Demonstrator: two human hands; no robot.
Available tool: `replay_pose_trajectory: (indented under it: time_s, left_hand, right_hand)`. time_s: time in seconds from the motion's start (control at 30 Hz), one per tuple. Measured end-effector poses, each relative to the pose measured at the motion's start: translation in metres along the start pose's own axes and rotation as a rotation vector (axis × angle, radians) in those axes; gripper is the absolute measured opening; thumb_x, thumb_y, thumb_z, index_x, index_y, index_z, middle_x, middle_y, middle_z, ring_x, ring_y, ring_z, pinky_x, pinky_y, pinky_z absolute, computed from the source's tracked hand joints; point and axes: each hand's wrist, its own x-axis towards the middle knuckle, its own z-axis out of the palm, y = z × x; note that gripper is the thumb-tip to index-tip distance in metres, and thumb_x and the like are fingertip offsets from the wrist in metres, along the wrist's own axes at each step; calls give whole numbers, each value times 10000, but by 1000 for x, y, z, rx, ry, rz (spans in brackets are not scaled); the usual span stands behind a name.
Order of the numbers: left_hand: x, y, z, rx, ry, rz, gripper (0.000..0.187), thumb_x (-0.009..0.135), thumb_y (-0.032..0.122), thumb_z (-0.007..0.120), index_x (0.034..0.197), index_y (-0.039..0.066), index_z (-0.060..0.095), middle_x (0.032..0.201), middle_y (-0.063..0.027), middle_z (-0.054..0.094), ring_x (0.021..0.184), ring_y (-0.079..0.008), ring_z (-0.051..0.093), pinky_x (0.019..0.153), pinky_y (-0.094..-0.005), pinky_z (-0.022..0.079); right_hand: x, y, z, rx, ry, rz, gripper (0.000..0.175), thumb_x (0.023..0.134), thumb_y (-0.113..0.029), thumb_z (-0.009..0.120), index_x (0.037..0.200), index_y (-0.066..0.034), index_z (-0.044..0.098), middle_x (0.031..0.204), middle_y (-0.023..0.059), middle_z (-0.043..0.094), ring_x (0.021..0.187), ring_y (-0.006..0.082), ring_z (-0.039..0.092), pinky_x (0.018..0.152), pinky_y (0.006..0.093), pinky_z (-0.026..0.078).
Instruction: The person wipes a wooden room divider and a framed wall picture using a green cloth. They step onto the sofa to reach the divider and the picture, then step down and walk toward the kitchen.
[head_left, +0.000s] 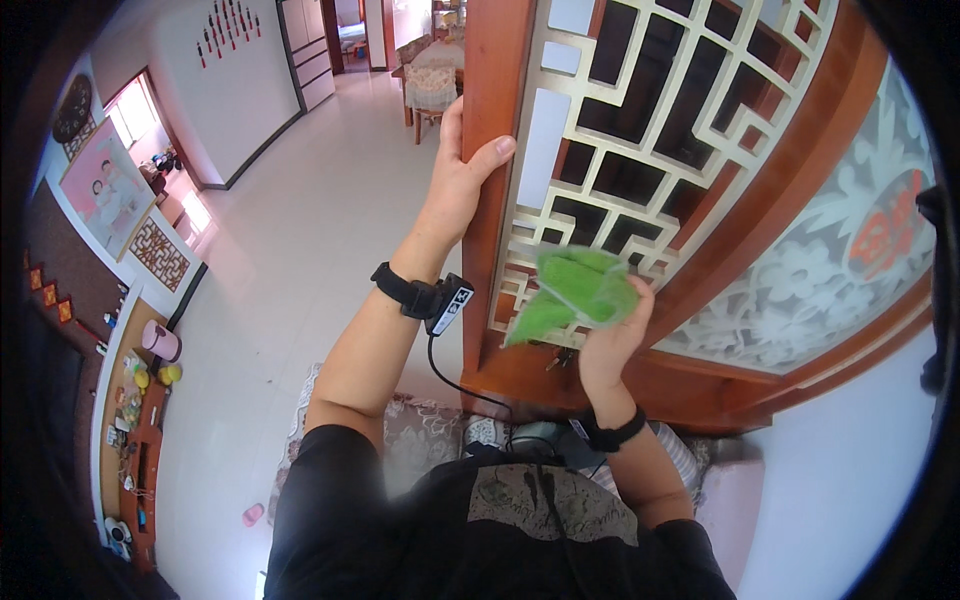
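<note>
A reddish-brown wooden post (491, 187) stands upright before me, and my left hand (463, 169) grips its edge with the thumb on the near face. To the right of the post is a cream lattice panel (585, 124) in a wooden frame. My right hand (619, 337) holds a green cloth (581, 289), slightly blurred, against or just in front of the lower lattice; contact cannot be told. Black straps circle both wrists, and a small device with a cable sits on the left one.
A frosted glass panel (810, 300) with floral patterns adjoins the lattice on the right. Below the lattice is a wooden ledge (675, 382) with keys (559, 358). A patterned covering (420, 431) lies beneath my left arm. A low cabinet (146, 465) holds several items at the left.
</note>
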Motion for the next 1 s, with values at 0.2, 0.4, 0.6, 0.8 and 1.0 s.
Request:
replay_pose_trajectory:
  time_s: [0.2,0.4,0.6,0.8,1.0]
  left_hand:
    - [-2,2,1,9,-9,6,666,885,171,680,1432,66,315,1334,-89,493,1206,-170,486,1043,-324,392]
    - [-2,0,2,42,29,14,672,881,187,686,1432,64,321,1320,-96,509,1207,-181,490,1051,-325,380]
    - [-1,-2,1,50,2,7,664,891,217,676,1432,64,323,1326,-101,509,1212,-189,490,1046,-327,382]
    - [-1,0,1,30,-14,-20,684,874,207,703,1428,66,328,1332,-93,500,1221,-186,480,1054,-330,377]
    - [0,-2,0,56,13,23,676,869,199,705,1413,45,333,1325,-101,500,1207,-182,485,1048,-328,385]
  right_hand:
    - [-2,26,35,-602,-546,-494,245,876,-1,517,1119,28,533,1308,202,554,1247,335,513,1070,430,408]
    - [-3,25,56,-810,-585,-575,259,846,-2,484,1093,56,536,1296,235,547,1248,374,496,1078,436,396]
    - [17,25,73,-826,-687,-549,183,814,-33,510,983,35,524,1152,228,572,1136,389,531,1036,425,420]
    - [17,25,27,-837,-797,-732,123,849,-53,507,944,25,507,1257,231,552,1218,378,507,1035,430,429]
    - [2,15,-27,-871,-789,-246,209,826,-18,532,1034,-17,552,1208,194,604,1125,371,576,960,420,473]
